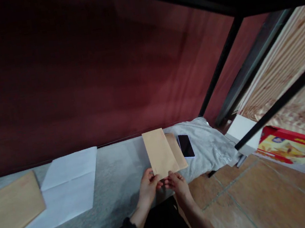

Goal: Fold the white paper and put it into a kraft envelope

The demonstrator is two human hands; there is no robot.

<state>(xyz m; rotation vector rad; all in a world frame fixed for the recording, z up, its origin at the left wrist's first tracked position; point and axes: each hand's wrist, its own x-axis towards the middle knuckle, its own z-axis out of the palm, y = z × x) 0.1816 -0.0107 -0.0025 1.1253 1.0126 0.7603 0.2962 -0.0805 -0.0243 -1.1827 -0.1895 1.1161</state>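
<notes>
Both of my hands pinch the near edge of a tan paper envelope [161, 153]. My left hand [149, 186] grips its lower left corner, and a dark band circles that wrist. Farther along the same edge, my right hand [178, 185] holds on with thumb and fingers. A second tan envelope [177, 150] lies partly hidden behind and to the right of the held one. Just right of it rests a dark-screened phone [185, 146]. All this is over a grey cloth-covered bench [117, 166].
Left on the bench lie a creased white paper sheet [71, 188] and a larger tan envelope [15, 209] overlapping it. A dark red panel [92, 81] rises behind. At right stand black metal bars [220, 66], a white box [242, 132] and a red-and-yellow carton [299, 148] above the tiled floor [269, 192].
</notes>
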